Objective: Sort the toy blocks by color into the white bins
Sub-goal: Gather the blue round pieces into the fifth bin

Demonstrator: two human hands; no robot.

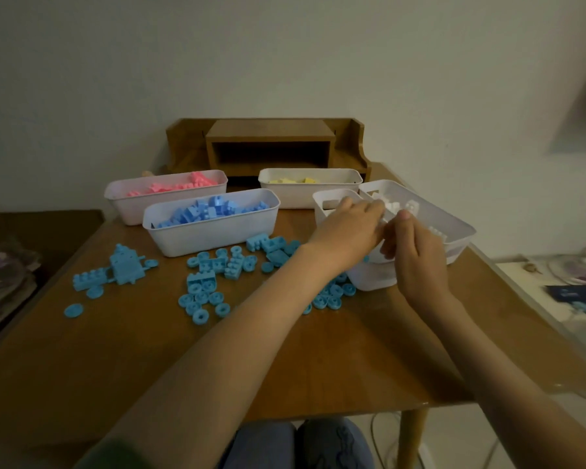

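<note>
On the counter (115, 350), the blue bin (210, 238) and pink bin (129, 206) lie long-axis left to right, the white-block bin (460, 233) slants away rightward; my left grip (349, 228) and right grip (416, 255) curl at its near rim, holding what I cannot tell; loose blue blocks (214, 265) lie scattered before the blue bin.

- Bare left hand (349, 231) and right hand (416, 258), with both forearms bare too.
- Dark green sleeve (115, 455) edge on the left upper arm.
- Blue-grey trousers (268, 445); the right knee perhaps carries a faint darker pattern.
</note>
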